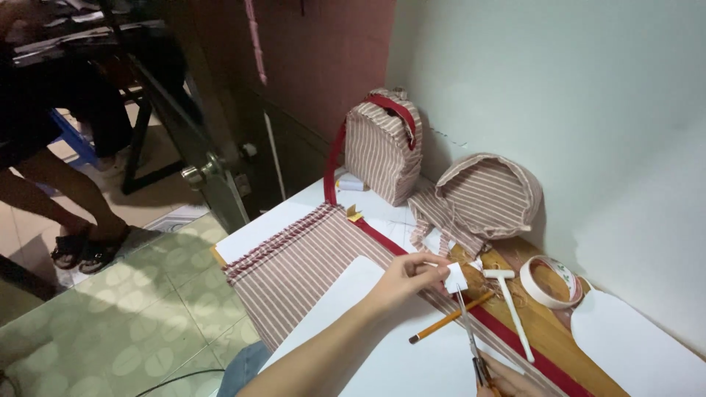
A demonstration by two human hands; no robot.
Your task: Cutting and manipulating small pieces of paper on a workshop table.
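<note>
Here, reaching in from lower centre, left hand [408,276] pinching a small white patch [456,278] between fingertips; grip clenched on it, holding it just above the wooden board [559,334] at the table's [257,228] right side. Lying close under the patch, touching or nearly so, a small brown piece, too indistinct to identify. Showing only partly at the bottom edge, right hand [507,384] grasping the handles of scissors [471,338]; blades pointing up toward the patch, tips just below it; impossible to tell whether touching.

Lying beside the scissors: an orange pencil [450,318], slanting across the red strap [507,334], and a white T-shaped tool [512,305] resting on the board. Sitting near the tool, to its right, a roll of tape [550,281], flat on the board. Spreading across the table's left part, striped cloth [294,272] with a frilled edge, partly covered by a white paper sheet [368,345]. Standing upright against the wall at the back, a small striped backpack [382,151] with red trim; leaning beside it, a rounded striped panel [489,195]. Lying at far right, a white cut-out shape [632,345]. Showing at upper left, well apart, on the tiled floor [132,309], another person's legs [51,191] in sandals.
</note>
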